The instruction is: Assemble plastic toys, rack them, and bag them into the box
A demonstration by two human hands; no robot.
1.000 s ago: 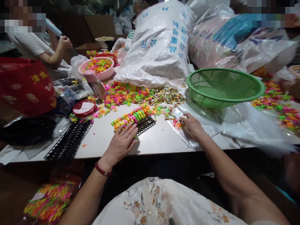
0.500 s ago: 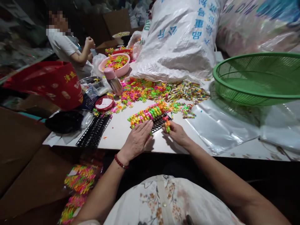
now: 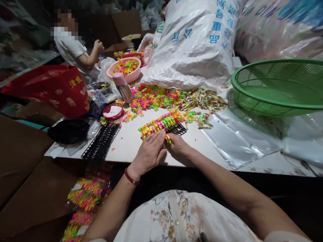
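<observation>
A black plastic rack lies on the table, its left part covered with rows of small yellow, pink and green plastic pieces. My left hand rests on the near side of these rows, fingers stretched out flat and the thumb apart. Close against its fingertips, my right hand is closed in a pinch on a small orange-and-green plastic piece at the rack's near edge. The fingers partly hide this piece, so its exact kind does not show.
Loose plastic pieces are heaped behind the rack, below a big white sack. A green basket and clear plastic sheets lie right. Leftward are black racks, a pink-capped flask and a seated co-worker.
My right hand has moved left and inward with the small piece, from the rack's right end to beside my left fingertips. My left hand stays nearly in place.
</observation>
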